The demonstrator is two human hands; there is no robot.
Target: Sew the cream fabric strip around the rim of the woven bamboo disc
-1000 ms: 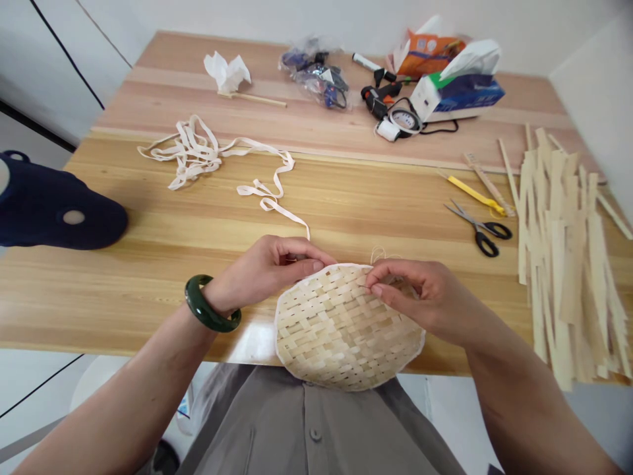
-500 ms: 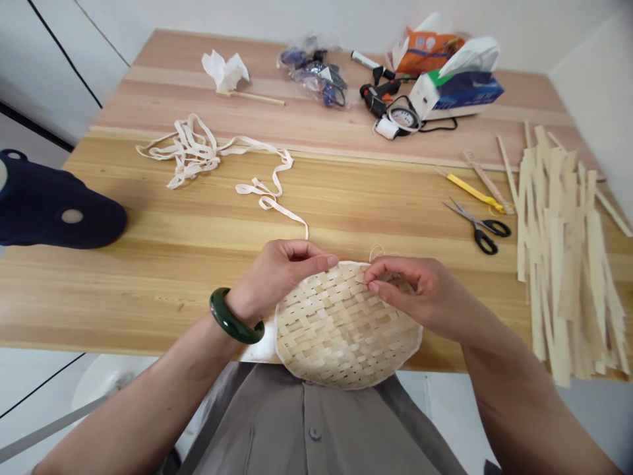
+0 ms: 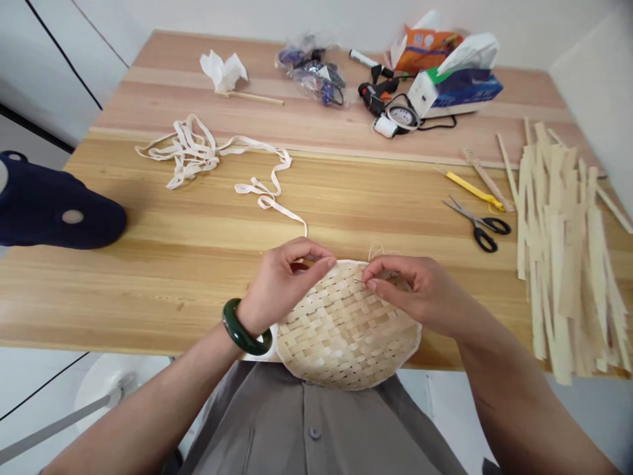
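A round woven bamboo piece (image 3: pixel 346 330) with a white cloth edging leans between the table edge and my shirt. My left hand (image 3: pixel 291 277), a dark green bangle (image 3: pixel 246 328) at its wrist, pinches the piece's upper left rim, where the edging runs. Between the thumb and forefinger of my right hand (image 3: pixel 410 284) is a thin needle (image 3: pixel 359 282), its tip pointing left over the weave near the top rim. A loop of fine thread (image 3: pixel 376 251) lies just beyond the rim. White cloth tape (image 3: pixel 287 212) trails from my left hand to a loose heap.
Scissors (image 3: pixel 477 224), a yellow-handled tool (image 3: pixel 472 188) and a pile of bamboo strips (image 3: pixel 564 251) lie to the right. At the back are a glue gun (image 3: pixel 376 92), tissue packs (image 3: pixel 452 92) and a bagged bundle (image 3: pixel 316 72). A dark blue object (image 3: pixel 59 204) stands at left.
My left wrist has shifted right and the hand has turned more upright at the rim, its fingertips lifted slightly. The right hand with the needle has hardly moved.
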